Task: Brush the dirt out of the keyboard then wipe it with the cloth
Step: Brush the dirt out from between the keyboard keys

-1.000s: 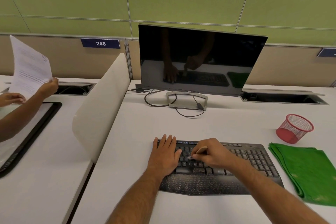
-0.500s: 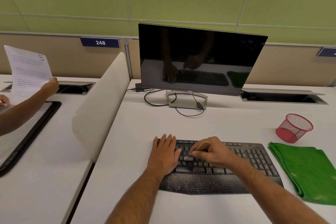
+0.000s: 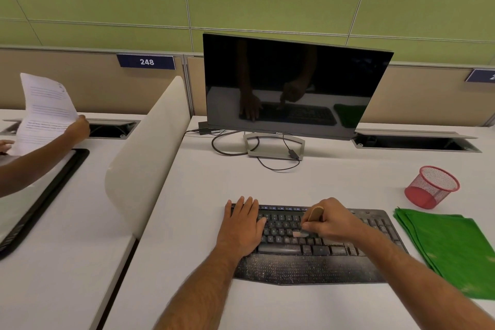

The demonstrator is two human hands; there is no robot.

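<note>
Black keyboard (image 3: 316, 252) lying flat at the near middle of the white bench (image 3: 334, 185), long axis running left to right, its key rows facing up and its palm rest toward the viewer. The palm rest is speckled all over with pale dust, and the keys look greyed with dirt. Left hand (image 3: 241, 230) rests palm down on the left end of the keyboard, fingers straight and holding nothing. Right hand (image 3: 330, 224) hovers over the middle key rows, its fingers curled around a small brush (image 3: 312, 218); the tan wooden handle tilts up and away from the viewer, and the pale bristle end touches the keys below the thumb. Folded green cloth (image 3: 452, 252) lies flat just beside the right end of the keyboard, not touching it. Red mesh cup (image 3: 431, 186) stands tilted behind the cloth. Farther back, a dark monitor (image 3: 294, 83) on a grey stand, with a black cable looped by its foot. At far left, beyond a white divider (image 3: 150, 163), another person's hand holds a printed sheet (image 3: 45, 112).
</note>
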